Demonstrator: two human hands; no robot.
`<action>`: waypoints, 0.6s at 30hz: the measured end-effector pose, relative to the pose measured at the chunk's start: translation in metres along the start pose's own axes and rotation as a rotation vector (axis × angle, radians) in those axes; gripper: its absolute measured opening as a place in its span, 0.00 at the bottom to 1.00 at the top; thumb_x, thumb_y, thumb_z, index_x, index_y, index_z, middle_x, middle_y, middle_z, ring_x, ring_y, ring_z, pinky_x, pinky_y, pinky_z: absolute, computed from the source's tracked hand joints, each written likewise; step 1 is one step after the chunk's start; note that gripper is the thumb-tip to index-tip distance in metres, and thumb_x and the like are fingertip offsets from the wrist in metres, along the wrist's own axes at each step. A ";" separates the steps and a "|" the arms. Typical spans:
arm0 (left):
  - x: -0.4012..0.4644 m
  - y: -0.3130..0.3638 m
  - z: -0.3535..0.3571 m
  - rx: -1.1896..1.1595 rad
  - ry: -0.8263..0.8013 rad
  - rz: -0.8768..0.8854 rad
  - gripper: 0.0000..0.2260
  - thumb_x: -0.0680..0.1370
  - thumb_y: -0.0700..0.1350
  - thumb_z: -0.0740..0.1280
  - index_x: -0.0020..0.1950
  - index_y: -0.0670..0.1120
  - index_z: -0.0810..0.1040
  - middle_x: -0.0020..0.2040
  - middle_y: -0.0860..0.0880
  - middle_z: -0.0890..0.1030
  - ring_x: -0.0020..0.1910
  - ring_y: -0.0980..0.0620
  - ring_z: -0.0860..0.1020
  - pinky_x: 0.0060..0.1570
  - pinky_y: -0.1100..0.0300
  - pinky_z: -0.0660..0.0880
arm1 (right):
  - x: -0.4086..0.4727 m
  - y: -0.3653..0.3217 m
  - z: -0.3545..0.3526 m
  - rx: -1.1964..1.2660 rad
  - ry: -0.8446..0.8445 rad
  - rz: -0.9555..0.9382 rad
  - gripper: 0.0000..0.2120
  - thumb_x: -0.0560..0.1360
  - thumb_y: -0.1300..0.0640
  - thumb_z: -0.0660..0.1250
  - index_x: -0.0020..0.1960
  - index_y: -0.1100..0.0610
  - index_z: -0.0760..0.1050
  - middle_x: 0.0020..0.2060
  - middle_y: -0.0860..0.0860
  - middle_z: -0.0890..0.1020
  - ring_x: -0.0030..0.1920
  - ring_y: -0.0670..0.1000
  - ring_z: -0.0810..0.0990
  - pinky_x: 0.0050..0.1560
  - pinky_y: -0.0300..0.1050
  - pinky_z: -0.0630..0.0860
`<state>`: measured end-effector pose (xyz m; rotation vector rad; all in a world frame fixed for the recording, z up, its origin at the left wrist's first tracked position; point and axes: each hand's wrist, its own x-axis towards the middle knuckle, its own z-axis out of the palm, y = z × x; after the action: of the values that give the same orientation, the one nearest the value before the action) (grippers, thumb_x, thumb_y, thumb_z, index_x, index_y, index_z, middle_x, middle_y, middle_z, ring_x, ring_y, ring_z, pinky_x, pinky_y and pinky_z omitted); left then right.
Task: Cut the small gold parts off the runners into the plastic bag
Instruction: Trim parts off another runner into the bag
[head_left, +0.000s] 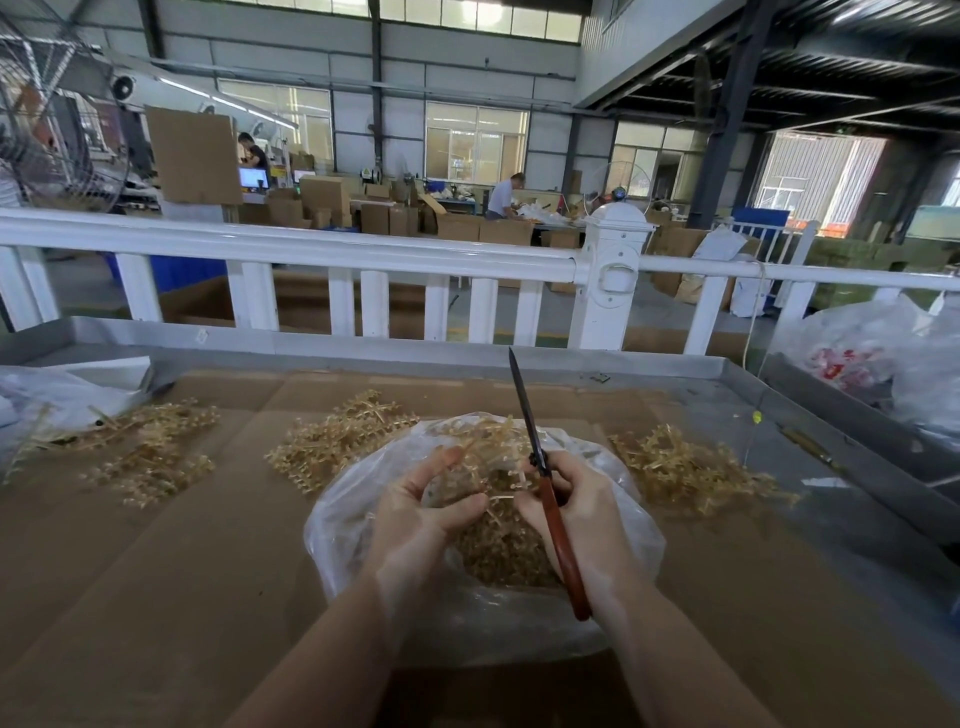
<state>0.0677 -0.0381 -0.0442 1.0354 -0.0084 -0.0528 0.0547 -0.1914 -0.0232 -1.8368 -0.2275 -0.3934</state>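
Observation:
A clear plastic bag (363, 525) lies open on the cardboard in front of me, with a heap of small gold parts (501, 553) inside. Over its mouth my left hand (421, 514) pinches a gold runner (485, 441) between thumb and fingers. My right hand (582, 512) grips a tool with red-brown handles (563, 556); its dark blade (524, 405) points up and away from me, beside the runner. Whether it is a knife or shut scissors is unclear.
Piles of gold runners lie on the cardboard: one at the left (140, 447), one in the middle (337, 436), one at the right (685, 467). A grey metal rim (831, 410) edges the table. Plastic bags (878, 358) sit at the right, a white railing (332, 249) behind.

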 end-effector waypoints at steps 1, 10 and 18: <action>-0.001 -0.001 0.000 -0.004 0.003 0.007 0.27 0.59 0.31 0.74 0.56 0.49 0.82 0.49 0.46 0.85 0.48 0.47 0.84 0.40 0.57 0.81 | 0.000 0.000 0.000 -0.005 -0.004 -0.003 0.11 0.73 0.64 0.71 0.47 0.48 0.78 0.40 0.45 0.84 0.45 0.39 0.81 0.45 0.28 0.74; -0.003 -0.013 -0.003 -0.099 0.027 0.034 0.28 0.60 0.27 0.72 0.56 0.48 0.80 0.48 0.44 0.85 0.45 0.46 0.84 0.36 0.59 0.80 | 0.002 0.005 0.002 -0.104 -0.050 0.008 0.09 0.72 0.64 0.71 0.48 0.52 0.78 0.39 0.48 0.83 0.43 0.44 0.82 0.47 0.41 0.79; -0.002 -0.018 -0.005 0.056 0.194 0.129 0.25 0.66 0.26 0.72 0.52 0.54 0.81 0.49 0.46 0.85 0.46 0.51 0.84 0.39 0.59 0.81 | -0.008 0.012 0.000 -0.481 0.000 -0.118 0.10 0.74 0.45 0.69 0.53 0.47 0.76 0.43 0.40 0.80 0.47 0.39 0.77 0.48 0.30 0.72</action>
<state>0.0650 -0.0430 -0.0618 1.0902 0.1001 0.1662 0.0518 -0.1944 -0.0370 -2.3016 -0.2583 -0.5665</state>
